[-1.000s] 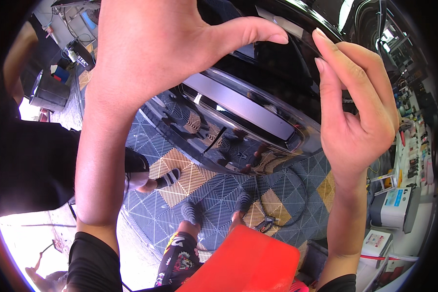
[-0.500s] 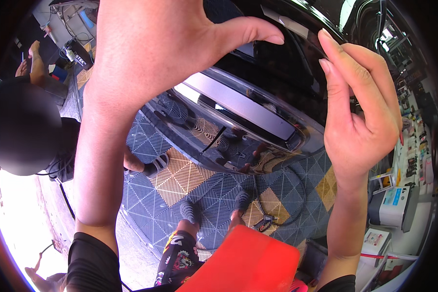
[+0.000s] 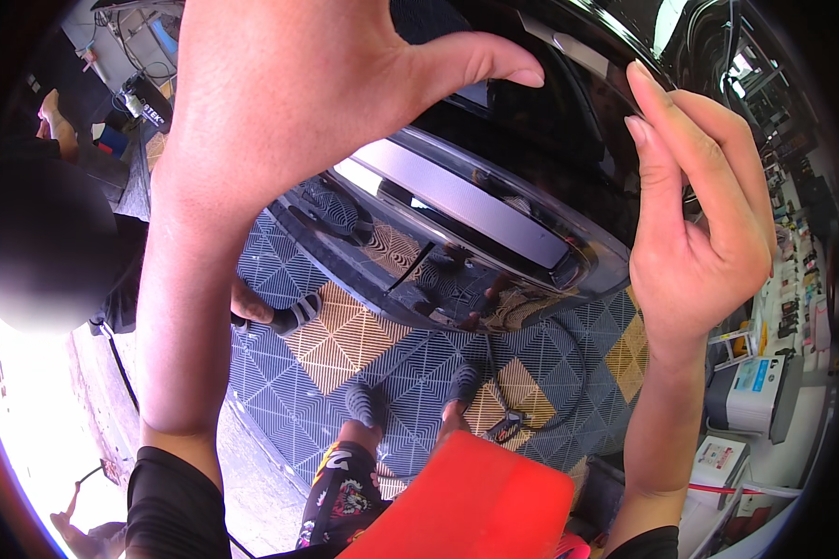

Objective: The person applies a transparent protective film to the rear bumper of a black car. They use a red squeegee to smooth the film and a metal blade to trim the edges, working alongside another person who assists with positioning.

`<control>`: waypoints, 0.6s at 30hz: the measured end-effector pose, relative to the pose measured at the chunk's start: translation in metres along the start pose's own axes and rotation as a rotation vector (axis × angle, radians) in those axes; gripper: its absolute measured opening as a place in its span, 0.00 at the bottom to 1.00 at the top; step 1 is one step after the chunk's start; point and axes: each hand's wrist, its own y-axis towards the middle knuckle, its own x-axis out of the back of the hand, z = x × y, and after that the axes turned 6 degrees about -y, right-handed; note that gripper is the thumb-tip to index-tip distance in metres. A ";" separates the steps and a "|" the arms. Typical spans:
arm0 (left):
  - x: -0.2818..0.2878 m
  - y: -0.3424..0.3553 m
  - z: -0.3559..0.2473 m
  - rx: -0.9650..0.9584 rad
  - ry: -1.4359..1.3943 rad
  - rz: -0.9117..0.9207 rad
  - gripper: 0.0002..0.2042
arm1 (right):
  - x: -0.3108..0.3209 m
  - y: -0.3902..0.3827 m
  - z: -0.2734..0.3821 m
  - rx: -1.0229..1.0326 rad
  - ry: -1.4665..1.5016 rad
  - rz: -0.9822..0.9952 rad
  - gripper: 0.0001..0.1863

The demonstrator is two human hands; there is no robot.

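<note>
left hand (image 3: pixel 289 102): bare, at the far left over a glossy black vehicle body (image 3: pixel 419 270), thumb stretched out to the right, clear of the other digits; fingertips out of view, so grip and contact cannot be told. right hand (image 3: pixel 708 205): bare, at the right of the bodywork, fingers bent, tips of thumb and forefinger drawn near but with a gap; whether anything thin sits between them cannot be told. vehicle body: far middle, between and beneath the hands, fitted with a broad silver panel (image 3: pixel 475 200) and, beside the right forefinger, a narrow silver strip (image 3: pixel 578 56). containers: one dark bin (image 3: pixel 103 172), far left, partly hidden, a blue-and-red item (image 3: pixel 112 140) showing just beside or inside it, which is unclear; one white box (image 3: pixel 721 461), near right, labelled on top, contents hidden. grey-and-white machine (image 3: pixel 755 396): right, just beyond the white box. small mixed goods (image 3: pixel 797 261): along the right wall, too small to name. red smooth object (image 3: pixel 475 503): near middle. ribbed floor tiles (image 3: pixel 345 340): blue-grey and tan, under the person's feet (image 3: pixel 364 405) and a co-worker's sandalled foot (image 3: pixel 298 315) at left.
</note>
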 end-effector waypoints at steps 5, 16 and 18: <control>0.000 0.000 0.000 0.000 0.004 0.006 0.49 | 0.000 -0.004 -0.006 0.004 0.007 0.000 0.19; -0.001 0.000 0.000 0.004 0.004 0.017 0.49 | 0.006 -0.011 -0.009 -0.044 -0.008 0.015 0.19; 0.000 0.000 0.000 0.008 0.004 0.020 0.49 | 0.007 -0.012 -0.010 -0.043 -0.022 0.020 0.19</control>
